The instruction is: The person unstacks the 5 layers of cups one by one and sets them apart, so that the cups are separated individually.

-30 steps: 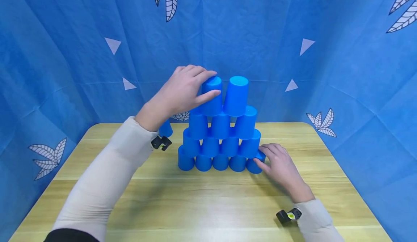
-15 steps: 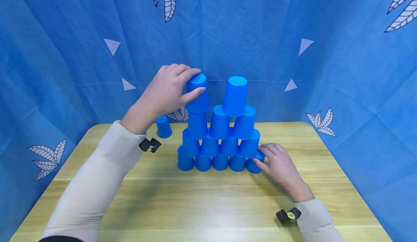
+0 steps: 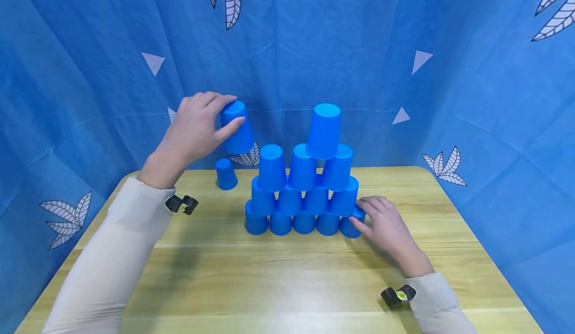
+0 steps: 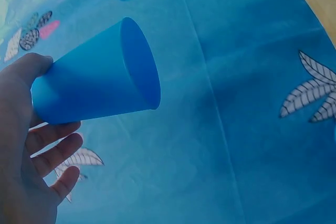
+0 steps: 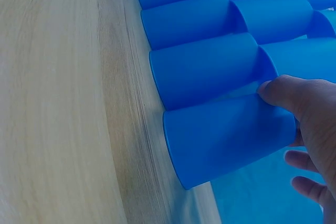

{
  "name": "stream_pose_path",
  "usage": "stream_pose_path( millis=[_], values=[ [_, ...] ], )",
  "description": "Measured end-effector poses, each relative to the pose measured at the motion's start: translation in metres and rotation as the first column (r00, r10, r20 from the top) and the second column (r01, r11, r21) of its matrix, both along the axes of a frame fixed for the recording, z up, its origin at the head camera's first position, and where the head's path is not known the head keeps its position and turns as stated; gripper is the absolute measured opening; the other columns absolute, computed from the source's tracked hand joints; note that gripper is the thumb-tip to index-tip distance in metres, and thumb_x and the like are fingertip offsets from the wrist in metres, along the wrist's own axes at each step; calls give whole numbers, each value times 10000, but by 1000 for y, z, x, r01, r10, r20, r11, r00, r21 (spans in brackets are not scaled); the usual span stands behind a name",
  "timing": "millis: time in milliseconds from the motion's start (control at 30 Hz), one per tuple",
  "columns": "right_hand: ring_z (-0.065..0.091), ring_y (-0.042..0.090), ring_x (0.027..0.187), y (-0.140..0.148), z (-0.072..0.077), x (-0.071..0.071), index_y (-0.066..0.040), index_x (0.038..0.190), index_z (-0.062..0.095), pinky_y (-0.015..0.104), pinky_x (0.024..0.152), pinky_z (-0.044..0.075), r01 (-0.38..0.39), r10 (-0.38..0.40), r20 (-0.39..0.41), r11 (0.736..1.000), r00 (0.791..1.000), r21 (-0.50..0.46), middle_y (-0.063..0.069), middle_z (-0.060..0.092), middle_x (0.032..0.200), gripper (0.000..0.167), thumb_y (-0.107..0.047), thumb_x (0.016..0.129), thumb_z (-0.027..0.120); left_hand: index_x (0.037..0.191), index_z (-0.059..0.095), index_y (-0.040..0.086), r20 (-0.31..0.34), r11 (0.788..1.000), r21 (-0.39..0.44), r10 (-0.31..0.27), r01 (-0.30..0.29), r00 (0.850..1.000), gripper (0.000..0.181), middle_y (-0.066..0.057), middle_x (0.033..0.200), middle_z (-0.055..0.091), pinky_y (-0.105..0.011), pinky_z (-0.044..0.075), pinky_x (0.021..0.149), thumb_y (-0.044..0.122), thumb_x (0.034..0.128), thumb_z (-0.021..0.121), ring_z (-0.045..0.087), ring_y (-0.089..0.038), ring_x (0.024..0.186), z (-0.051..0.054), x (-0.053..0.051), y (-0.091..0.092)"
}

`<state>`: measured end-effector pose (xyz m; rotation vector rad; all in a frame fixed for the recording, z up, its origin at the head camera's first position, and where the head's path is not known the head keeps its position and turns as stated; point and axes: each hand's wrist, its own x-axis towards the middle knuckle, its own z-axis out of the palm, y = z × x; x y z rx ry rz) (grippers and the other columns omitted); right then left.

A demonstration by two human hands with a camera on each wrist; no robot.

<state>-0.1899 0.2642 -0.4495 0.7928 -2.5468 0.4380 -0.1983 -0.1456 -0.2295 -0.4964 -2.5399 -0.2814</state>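
Note:
Upside-down blue plastic cups stand in a stepped pyramid on the wooden table, with a single cup (image 3: 324, 132) at its top. My left hand (image 3: 193, 127) pinches another blue cup (image 3: 238, 133) near its closed end, thumb on one side. That cup hangs in the air left of the pyramid, mouth down, and its open rim (image 4: 140, 64) shows in the left wrist view. At the right end of the bottom row, my right hand (image 3: 386, 229) holds the last cup (image 5: 231, 140) by its closed end, thumb and fingers on opposite sides.
One separate upside-down blue cup (image 3: 226, 175) stands near the table's back edge, left of the pyramid. A blue patterned curtain (image 3: 359, 39) surrounds the back and sides of the wooden table (image 3: 287, 284).
My left hand has lifted a cup off the left of the upper row and carried it leftward, away from the pyramid. My right hand has stayed on its cup.

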Motion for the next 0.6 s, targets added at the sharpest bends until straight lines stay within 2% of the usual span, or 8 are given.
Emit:
stream_pose_path(
  millis=[267, 400, 600],
  values=[
    [564, 352, 1098, 0, -1, -1, 12, 1147, 680, 537, 958, 437, 0, 0, 4, 1000, 1000, -2, 152, 661, 1140, 458, -324, 847, 763, 1373, 541, 46, 44, 997, 1, 73, -73, 996, 548, -211, 1306, 564, -624, 352, 983, 403, 962, 599, 481, -412, 1229, -18, -4, -24],
    [559, 349, 1099, 1, -1, -2, 14, 1151, 677, 536, 956, 438, 1, -1, -2, 1000, 1000, -2, 153, 658, 1143, 465, -320, 839, 768, 1364, 539, 31, 77, 993, 5, 116, -117, 990, 550, -221, 1295, 564, -638, 345, 978, 408, 967, 591, 485, -418, 1211, -32, -7, -37],
    [556, 344, 1108, 1, -1, -2, 5, 1159, 676, 536, 962, 437, 3, -3, 11, 1000, 1000, -1, 147, 655, 1153, 473, -344, 849, 753, 1365, 524, 9, 133, 983, 25, 176, -180, 975, 574, -238, 1277, 559, -598, 365, 926, 432, 978, 564, 496, -419, 1176, -57, -15, -60]
  ],
)
